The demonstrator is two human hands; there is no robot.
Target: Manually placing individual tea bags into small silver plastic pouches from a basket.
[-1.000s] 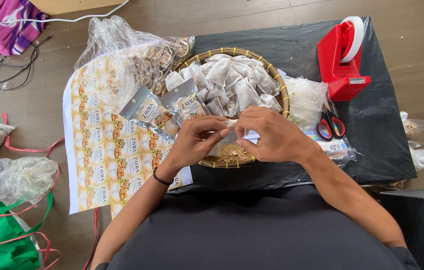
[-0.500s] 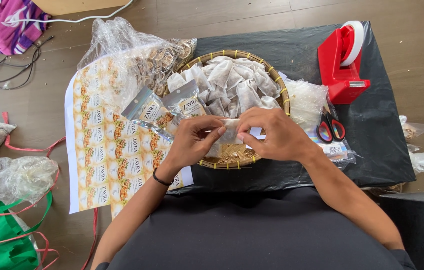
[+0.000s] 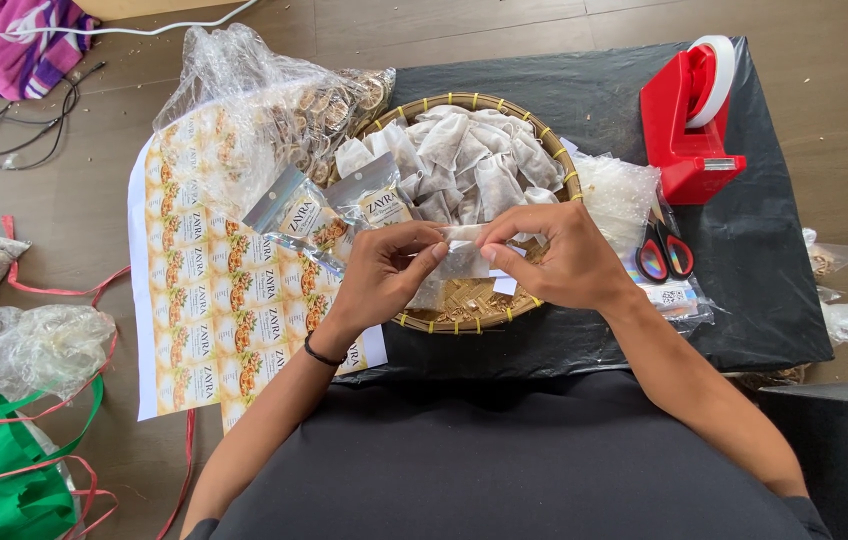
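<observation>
- The person's left hand (image 3: pixel 384 275) and right hand (image 3: pixel 554 260) meet just above the near rim of the basket, fingers pinched together on the top edge of a small clear plastic pouch with pale filling (image 3: pixel 464 255) stretched between them.
- By the look of it, the step in hand is closing that pouch: both thumbs and forefingers press along its mouth, which is folded or flattened. I cannot tell whether it is sealed already.
- A next move would call for keeping the folded edge flat and tight while one hand frees itself, without letting the filling spill.
- Under the hands sits the round woven bamboo basket (image 3: pixel 414 322), heaped with similar white-filled pouches (image 3: pixel 474 160).
- Left of the basket lies a printed sheet of orange-and-white labels (image 3: pixel 214 300), with two labelled finished pouches (image 3: pixel 329 210) resting partly on it.
- To the right, red-handled scissors (image 3: pixel 664 255) lie on the black plastic table cover (image 3: pixel 764 290), near a bag of clear empty pouches (image 3: pixel 614 190).
- Farther off stands a red tape dispenser with a white roll (image 3: pixel 689 120).
- Beyond the labels, a crumpled clear plastic bag (image 3: pixel 244 100) holds brownish pieces.
</observation>
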